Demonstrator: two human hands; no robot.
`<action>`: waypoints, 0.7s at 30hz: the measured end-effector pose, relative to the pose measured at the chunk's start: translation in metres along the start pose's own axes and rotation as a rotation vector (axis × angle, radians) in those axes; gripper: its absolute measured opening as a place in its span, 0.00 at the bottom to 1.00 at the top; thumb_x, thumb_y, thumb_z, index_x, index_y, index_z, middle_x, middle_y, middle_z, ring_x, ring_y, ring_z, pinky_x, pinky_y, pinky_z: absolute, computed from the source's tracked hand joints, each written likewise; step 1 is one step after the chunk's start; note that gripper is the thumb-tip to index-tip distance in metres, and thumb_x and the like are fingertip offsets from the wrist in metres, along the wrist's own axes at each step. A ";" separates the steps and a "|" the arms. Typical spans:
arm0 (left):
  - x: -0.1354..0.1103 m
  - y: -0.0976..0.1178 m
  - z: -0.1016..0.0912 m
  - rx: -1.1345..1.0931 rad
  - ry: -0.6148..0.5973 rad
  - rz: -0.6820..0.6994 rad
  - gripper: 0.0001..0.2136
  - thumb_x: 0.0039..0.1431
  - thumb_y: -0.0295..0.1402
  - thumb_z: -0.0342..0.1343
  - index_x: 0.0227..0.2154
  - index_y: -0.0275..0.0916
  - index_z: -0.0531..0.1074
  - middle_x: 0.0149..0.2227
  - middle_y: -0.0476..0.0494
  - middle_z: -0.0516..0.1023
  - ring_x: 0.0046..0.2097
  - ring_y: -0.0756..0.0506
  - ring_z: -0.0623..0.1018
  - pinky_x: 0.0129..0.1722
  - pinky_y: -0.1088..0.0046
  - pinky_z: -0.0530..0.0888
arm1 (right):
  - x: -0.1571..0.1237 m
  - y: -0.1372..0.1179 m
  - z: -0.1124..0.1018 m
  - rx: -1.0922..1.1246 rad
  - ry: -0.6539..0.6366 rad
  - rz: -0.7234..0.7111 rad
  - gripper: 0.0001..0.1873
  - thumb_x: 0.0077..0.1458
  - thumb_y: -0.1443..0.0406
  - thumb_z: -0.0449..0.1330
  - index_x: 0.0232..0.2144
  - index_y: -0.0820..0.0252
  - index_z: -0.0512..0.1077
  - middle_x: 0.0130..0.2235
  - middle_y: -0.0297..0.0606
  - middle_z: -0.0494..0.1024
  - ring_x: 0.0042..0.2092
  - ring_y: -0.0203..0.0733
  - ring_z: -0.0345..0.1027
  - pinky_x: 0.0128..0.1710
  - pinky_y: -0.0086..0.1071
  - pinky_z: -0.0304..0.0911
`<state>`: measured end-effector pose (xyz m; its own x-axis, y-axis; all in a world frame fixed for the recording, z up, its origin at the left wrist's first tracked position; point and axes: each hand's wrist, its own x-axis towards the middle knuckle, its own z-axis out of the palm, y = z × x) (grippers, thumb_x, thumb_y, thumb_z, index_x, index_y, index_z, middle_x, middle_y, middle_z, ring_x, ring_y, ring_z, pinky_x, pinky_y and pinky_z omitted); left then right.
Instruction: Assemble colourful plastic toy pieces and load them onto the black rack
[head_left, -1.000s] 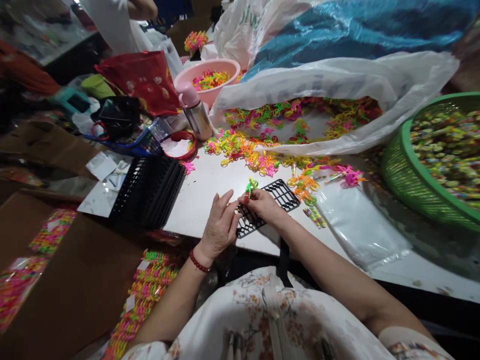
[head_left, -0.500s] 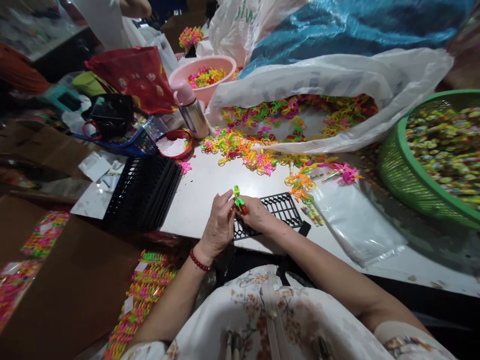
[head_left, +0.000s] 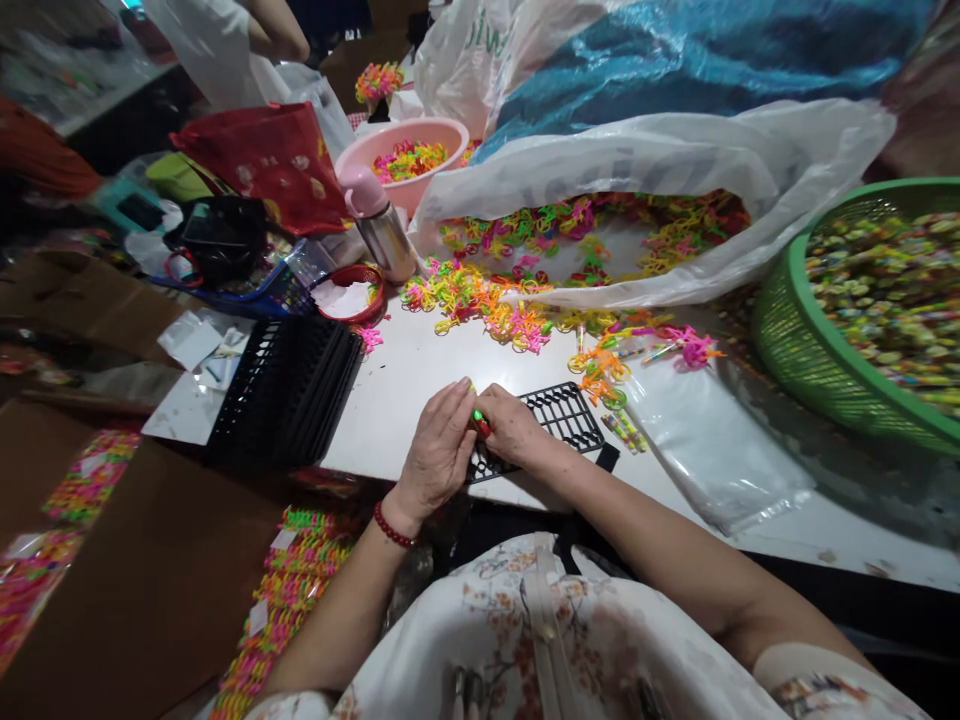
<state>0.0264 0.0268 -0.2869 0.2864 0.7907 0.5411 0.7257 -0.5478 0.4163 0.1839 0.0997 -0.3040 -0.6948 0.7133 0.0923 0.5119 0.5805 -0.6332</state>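
Between my two hands is a small green and red plastic toy (head_left: 481,421), mostly hidden by the fingers. My left hand (head_left: 441,437), with a red bead bracelet at the wrist, has its fingers pressed together against the toy. My right hand (head_left: 509,426) is closed around the toy from the other side. Under the hands lies a black slotted plastic tray (head_left: 574,415), partly covered by them. Bright plastic toy pieces (head_left: 517,318) are heaped on the white table (head_left: 409,375) beyond.
A white sack (head_left: 660,290) of toy pieces lies behind the heap. To the right are clear plastic bags (head_left: 712,445) and a green basket (head_left: 784,330). Stacked black trays (head_left: 289,390), a pink-lidded flask (head_left: 382,235) and a red basket (head_left: 379,300) stand left. A pink basin (head_left: 450,135) sits further back.
My left fingers have closed over the green top of the toy, which stood up between the hands before. Both hands are now closer together, and less of the toy shows.
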 end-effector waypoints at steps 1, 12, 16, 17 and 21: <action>0.000 0.000 -0.001 0.030 -0.021 0.000 0.27 0.67 0.25 0.47 0.68 0.41 0.52 0.67 0.34 0.60 0.69 0.39 0.57 0.67 0.51 0.61 | 0.000 0.001 0.001 -0.036 -0.014 -0.012 0.08 0.54 0.74 0.58 0.37 0.61 0.71 0.35 0.40 0.72 0.42 0.45 0.64 0.42 0.33 0.61; -0.004 0.007 0.002 0.350 -0.067 0.004 0.26 0.67 0.31 0.51 0.66 0.39 0.56 0.66 0.32 0.62 0.70 0.35 0.55 0.67 0.45 0.49 | -0.013 0.007 0.005 0.042 0.157 -0.139 0.05 0.58 0.71 0.60 0.37 0.59 0.73 0.37 0.38 0.78 0.43 0.43 0.67 0.52 0.38 0.60; -0.001 0.009 -0.002 0.341 -0.030 0.045 0.23 0.66 0.33 0.53 0.63 0.41 0.62 0.66 0.32 0.62 0.70 0.34 0.54 0.67 0.43 0.46 | -0.049 0.034 -0.045 -0.072 0.419 -0.016 0.13 0.60 0.71 0.57 0.47 0.60 0.73 0.48 0.45 0.76 0.50 0.45 0.65 0.53 0.38 0.61; 0.000 0.009 -0.004 0.322 -0.025 0.076 0.22 0.66 0.33 0.54 0.62 0.42 0.63 0.65 0.33 0.64 0.70 0.35 0.54 0.67 0.43 0.46 | -0.058 0.046 -0.061 -0.169 0.455 0.071 0.13 0.59 0.72 0.56 0.45 0.60 0.74 0.47 0.46 0.76 0.49 0.46 0.65 0.52 0.39 0.62; 0.002 0.002 -0.005 0.243 -0.057 0.203 0.20 0.66 0.28 0.53 0.60 0.37 0.65 0.60 0.35 0.72 0.69 0.37 0.57 0.68 0.49 0.49 | -0.077 0.095 -0.113 -0.544 0.397 0.415 0.14 0.56 0.74 0.54 0.42 0.63 0.75 0.44 0.49 0.73 0.46 0.49 0.63 0.47 0.37 0.60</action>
<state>0.0251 0.0259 -0.2812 0.4701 0.6895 0.5510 0.7761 -0.6202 0.1139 0.3428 0.1447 -0.2842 -0.2137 0.9408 0.2630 0.9361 0.2742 -0.2204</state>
